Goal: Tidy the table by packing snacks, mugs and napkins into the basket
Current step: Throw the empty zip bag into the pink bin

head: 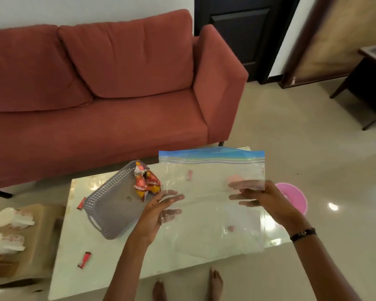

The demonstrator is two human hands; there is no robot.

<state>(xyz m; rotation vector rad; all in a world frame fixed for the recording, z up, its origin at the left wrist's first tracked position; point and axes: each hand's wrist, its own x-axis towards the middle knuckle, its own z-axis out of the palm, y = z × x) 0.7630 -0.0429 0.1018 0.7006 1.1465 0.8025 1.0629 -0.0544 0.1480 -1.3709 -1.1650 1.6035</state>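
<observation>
I hold a clear zip bag (211,177) with a blue seal strip upright above the pale table (109,257). My left hand (159,211) grips its left edge, fingers behind the plastic. My right hand (258,198) grips its right edge the same way. A grey perforated basket (111,205) lies on the table to the left of my left hand. A red and orange snack packet (146,183) sits at the basket's far right corner. Two small red wrapped snacks lie on the table, one (81,203) left of the basket and another (84,260) near the front edge.
A red sofa (96,94) stands behind the table. A pink bowl (293,198) lies on the floor to the right. A low wooden stand at the left holds white mugs (11,220). My bare feet (215,283) show below the table's front edge.
</observation>
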